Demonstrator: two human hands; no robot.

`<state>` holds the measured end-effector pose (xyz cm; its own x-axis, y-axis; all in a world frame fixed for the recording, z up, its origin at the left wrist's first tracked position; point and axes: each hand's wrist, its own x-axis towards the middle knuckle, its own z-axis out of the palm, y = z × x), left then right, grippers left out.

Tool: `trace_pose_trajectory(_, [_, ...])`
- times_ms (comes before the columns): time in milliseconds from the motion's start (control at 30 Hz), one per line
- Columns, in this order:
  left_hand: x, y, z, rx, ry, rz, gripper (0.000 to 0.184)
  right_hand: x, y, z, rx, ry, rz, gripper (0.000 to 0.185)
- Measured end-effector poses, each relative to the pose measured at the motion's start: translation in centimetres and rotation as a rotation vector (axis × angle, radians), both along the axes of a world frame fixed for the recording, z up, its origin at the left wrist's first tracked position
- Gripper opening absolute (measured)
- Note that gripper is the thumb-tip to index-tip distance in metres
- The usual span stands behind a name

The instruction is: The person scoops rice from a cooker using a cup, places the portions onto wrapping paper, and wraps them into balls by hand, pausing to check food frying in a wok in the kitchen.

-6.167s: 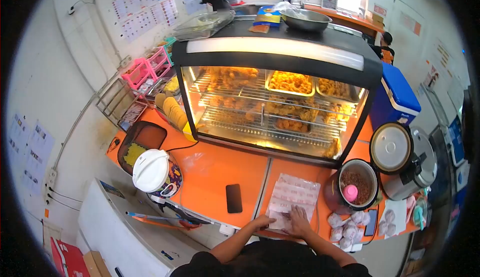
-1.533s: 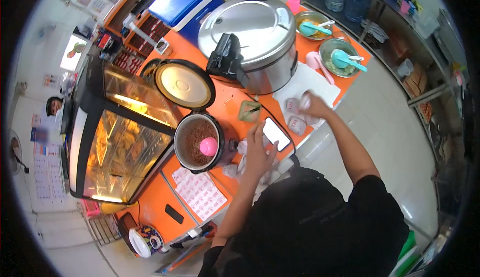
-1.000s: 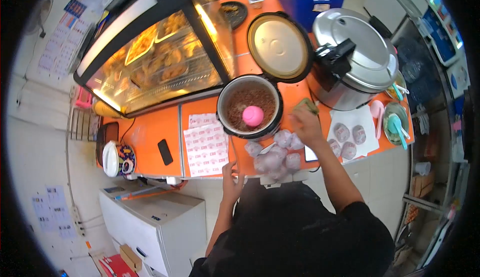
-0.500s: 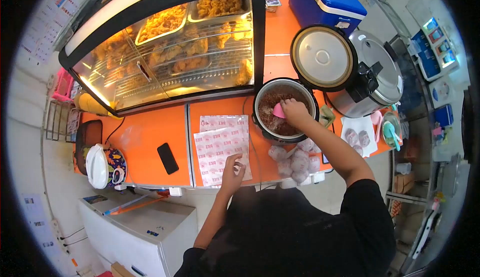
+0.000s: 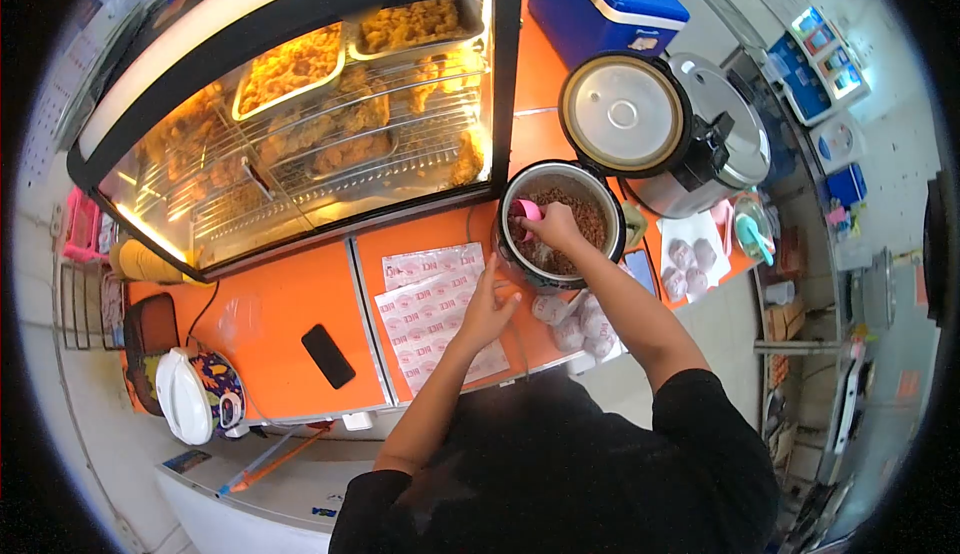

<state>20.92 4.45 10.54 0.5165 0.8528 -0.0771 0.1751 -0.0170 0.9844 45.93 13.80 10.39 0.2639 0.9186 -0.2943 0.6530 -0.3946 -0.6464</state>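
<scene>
My right hand [image 5: 556, 227] reaches into the open rice cooker [image 5: 618, 216] and grips a pink scoop [image 5: 526, 211] at the left side of the brown rice [image 5: 578, 216]. My left hand [image 5: 487, 312] has its fingers apart over the right edge of the printed paper sheets [image 5: 428, 319], with nothing in it. Several wrapped balls [image 5: 583, 326] lie in front of the cooker, partly under my right forearm. More wrapped balls [image 5: 684, 267] rest on a white sheet to the right.
A lit glass case [image 5: 310, 134] of fried food stands behind the sheets. One black phone [image 5: 328, 356] and a white-lidded container [image 5: 185, 399] are on the left; a large steel cooker [image 5: 715, 144] and blue cooler [image 5: 610, 4] are at the back right. A lighter phone [image 5: 640, 269] lies beside my right forearm.
The pink scoop, in my right hand, has moved from mid-cooker to its left side. My left hand has opened out and moved up along the sheets' right edge. The view has shifted slightly.
</scene>
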Motion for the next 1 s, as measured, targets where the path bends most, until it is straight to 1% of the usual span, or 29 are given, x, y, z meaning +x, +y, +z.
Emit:
trace_pose_trajectory(67, [0.4, 0.4, 0.1, -0.043, -0.016, -0.022, 0.09, 0.7, -0.2, -0.3, -0.086, 0.236, -0.095, 0.052])
trace_pose_trajectory(167, [-0.9, 0.5, 0.3, -0.032, -0.023, -0.04, 0.086, 2.2, -1.5, 1.2, -0.026, 0.302, -0.052, 0.052])
trace_pose_trajectory(267, [-2.9, 0.2, -0.5, -0.148, -0.029, 0.017, 0.082, 1.8, -2.4, 5.6, 0.179, -0.176, 0.211, 0.054])
trace_pose_trajectory(300, [-3.4, 0.0, -1.1, -0.155, -0.013, 0.026, 0.081, 1.3, -2.9, 6.8, 0.138, -0.037, 0.14, 0.051])
trace_pose_trajectory(400, [-4.1, -0.1, -1.5, -0.159, 0.021, 0.048, 0.079, 1.2, -3.2, 7.3, 0.184, -0.146, 0.147, 0.051])
trace_pose_trajectory(467, [-4.1, -0.4, -1.4, -0.152, 0.028, 0.052, 0.078, 1.2, -3.2, 7.1, 0.179, -0.107, 0.146, 0.05])
trace_pose_trajectory(567, [-3.9, -0.6, -2.7, -0.165, -0.072, 0.063, 0.077, 1.6, -3.7, 5.4, 0.179, -0.051, 0.173, 0.051])
trace_pose_trajectory(600, [-3.7, -0.9, -3.8, -0.227, -0.035, 0.036, 0.078, 1.4, -3.2, 4.7, 0.198, -0.025, 0.198, 0.052])
trace_pose_trajectory(633, [-3.6, -0.8, -5.0, -0.263, 0.008, 0.031, 0.078, 1.6, -3.0, 3.7, 0.248, -0.048, 0.256, 0.058])
trace_pose_trajectory(667, [-3.5, -1.0, -5.7, -0.236, 0.031, 0.015, 0.077, 2.4, -2.8, 0.5, 0.257, -0.166, 0.289, 0.064])
trace_pose_trajectory(700, [-3.4, -0.8, -10.9, -0.13, 0.055, -0.02, 0.08, 1.0, -2.7, 3.4, 0.177, -0.17, 0.314, 0.069])
trace_pose_trajectory(733, [-2.5, -1.3, -8.5, -0.075, 0.023, 0.045, 0.074, 1.6, -2.6, 1.4, 0.313, -0.167, 0.333, 0.065])
trace_pose_trajectory(767, [-2.6, -0.9, -2.9, -0.215, 0.063, -0.047, 0.081, 0.6, -3.1, 4.0, 0.183, -0.093, 0.277, 0.053])
trace_pose_trajectory(800, [-2.1, -1.0, -3.1, -0.15, -0.012, -0.029, 0.084, 0.5, -3.4, 4.5, 0.097, -0.03, 0.249, 0.051])
trace_pose_trajectory(833, [-1.3, -1.7, -3.8, -0.091, -0.09, -0.025, 0.086, 0.5, -3.4, 4.2, 0.072, -0.011, 0.252, 0.05])
trace_pose_trajectory(933, [-0.5, -1.7, -2.5, -0.134, -0.144, -0.091, 0.093, 0.2, -3.8, 4.3, -0.017, 0.101, 0.207, 0.049])
trace_pose_trajectory(1000, [0.2, -1.5, -2.2, -0.164, -0.126, -0.164, 0.094, -0.2, -3.9, 5.3, -0.06, 0.16, 0.18, 0.048])
